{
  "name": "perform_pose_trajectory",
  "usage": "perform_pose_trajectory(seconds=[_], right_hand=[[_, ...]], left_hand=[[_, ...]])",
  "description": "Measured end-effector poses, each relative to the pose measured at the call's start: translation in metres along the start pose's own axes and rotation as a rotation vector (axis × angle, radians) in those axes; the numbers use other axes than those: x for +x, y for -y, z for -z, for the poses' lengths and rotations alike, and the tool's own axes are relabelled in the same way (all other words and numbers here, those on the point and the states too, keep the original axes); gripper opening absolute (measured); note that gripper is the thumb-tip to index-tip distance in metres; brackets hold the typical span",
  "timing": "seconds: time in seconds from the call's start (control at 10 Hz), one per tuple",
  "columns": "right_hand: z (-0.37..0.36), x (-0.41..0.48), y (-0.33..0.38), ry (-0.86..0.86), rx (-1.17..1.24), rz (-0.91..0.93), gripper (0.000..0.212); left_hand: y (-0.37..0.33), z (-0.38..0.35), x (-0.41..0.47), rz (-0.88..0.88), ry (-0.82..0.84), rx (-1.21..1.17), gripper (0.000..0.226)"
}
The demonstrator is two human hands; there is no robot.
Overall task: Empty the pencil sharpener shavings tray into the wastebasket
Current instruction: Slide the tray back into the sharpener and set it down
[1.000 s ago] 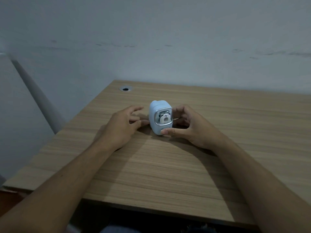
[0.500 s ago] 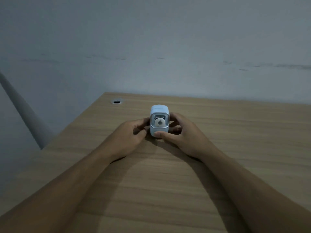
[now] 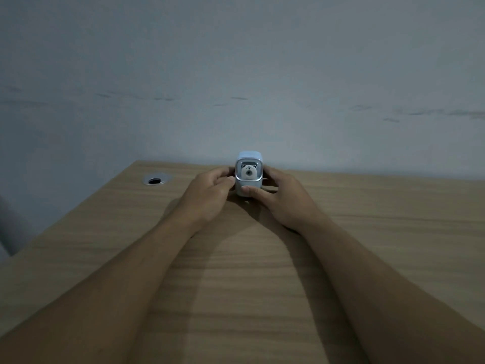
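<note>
A small pale-blue plastic pencil sharpener with a bear face stands upright on the wooden desk, right of the round cable grommet. The left hand grips its left side; the right hand grips its right, thumb across the lower front.

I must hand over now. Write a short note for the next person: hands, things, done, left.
Left hand: fingers on the left side of the pencil sharpener.
Right hand: grips its right side, thumb across the lower front.
Sharpener stands upright on the wooden desk, near the wall.
Done: sharpener held. Tray not yet out.
Left: pull tray, empty it. No wastebasket in view.
</note>
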State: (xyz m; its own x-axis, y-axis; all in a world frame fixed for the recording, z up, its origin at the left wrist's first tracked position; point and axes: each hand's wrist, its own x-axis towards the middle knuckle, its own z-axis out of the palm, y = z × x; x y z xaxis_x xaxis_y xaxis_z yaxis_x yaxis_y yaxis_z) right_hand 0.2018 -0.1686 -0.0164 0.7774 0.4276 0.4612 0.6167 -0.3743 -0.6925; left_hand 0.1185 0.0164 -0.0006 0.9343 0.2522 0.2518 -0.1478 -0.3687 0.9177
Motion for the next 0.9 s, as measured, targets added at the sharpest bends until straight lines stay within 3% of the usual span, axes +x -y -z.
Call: perform_pose_trajectory(seconds=[0.1,0.2,0.5,0.6,0.8,0.9], right_hand=[[-0.002,0.026,-0.014,0.002,-0.034,0.0,0.052],[-0.004,0.047,-0.024,-0.008,-0.071,-0.01,0.052],[-0.009,0.077,-0.045,0.016,-0.106,-0.058,0.053],[-0.01,0.076,-0.048,0.02,-0.128,-0.097,0.052],[-0.012,0.055,-0.041,0.022,-0.343,-0.214,0.067],[-0.007,0.031,-0.03,0.058,-0.435,-0.251,0.084]], left_hand=[[0.005,-0.004,0.026,0.017,-0.003,-0.019,0.047],[0.008,-0.01,0.05,0.008,0.013,-0.043,0.032],[0.031,-0.015,0.097,0.016,0.006,-0.058,0.028],[0.032,-0.019,0.098,0.015,0.008,-0.002,0.047],[0.028,-0.021,0.068,0.014,-0.046,0.495,0.046],[0.025,-0.016,0.043,0.016,0.026,0.778,0.052]])
